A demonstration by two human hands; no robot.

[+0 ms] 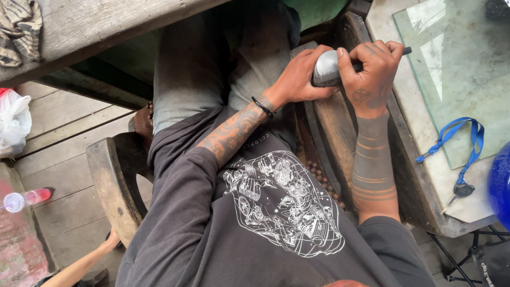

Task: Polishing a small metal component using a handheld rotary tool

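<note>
Your left hand (300, 74) is wrapped tight around a small grey rounded piece (325, 68), holding it steady on the edge of the dark wooden worktop (332, 119). Your right hand (372, 72) is closed on a thin dark tool (406, 51), and its tip seems to press on the grey piece. Both hands are close together, touching at the piece. It looks like you are in the middle of marking or carving it. The next stroke needs a firm hold and a slow, careful push. Just past the piece lies a sheet of glass (462, 64). Nearer you than the glass is a key on a blue strap (461, 154).
</note>
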